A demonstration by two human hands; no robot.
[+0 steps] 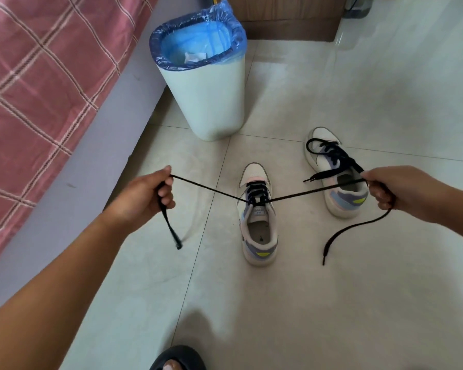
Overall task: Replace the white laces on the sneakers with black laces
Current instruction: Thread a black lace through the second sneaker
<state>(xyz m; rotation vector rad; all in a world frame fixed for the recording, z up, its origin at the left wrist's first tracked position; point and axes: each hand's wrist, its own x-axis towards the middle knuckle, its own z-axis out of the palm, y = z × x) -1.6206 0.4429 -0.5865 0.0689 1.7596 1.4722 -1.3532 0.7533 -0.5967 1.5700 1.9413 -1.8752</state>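
Two pale sneakers stand on the tiled floor. The near sneaker (258,222) is threaded with a black lace (209,188) whose two ends are pulled taut out to either side. My left hand (144,194) grips the left end, and its tip hangs down below my fist. My right hand (401,190) grips the right end, whose tail curves down to the floor. The far sneaker (337,180), at the right, carries a black lace (331,156) lying loose over its top. No white lace shows.
A pale bin (211,102) with a blue liner stands behind the sneakers, some paper inside. A bed with a pink checked cover (38,89) fills the left. A wooden cabinet (291,20) is at the back. A dark slipper on a foot (177,359) sits at the bottom edge.
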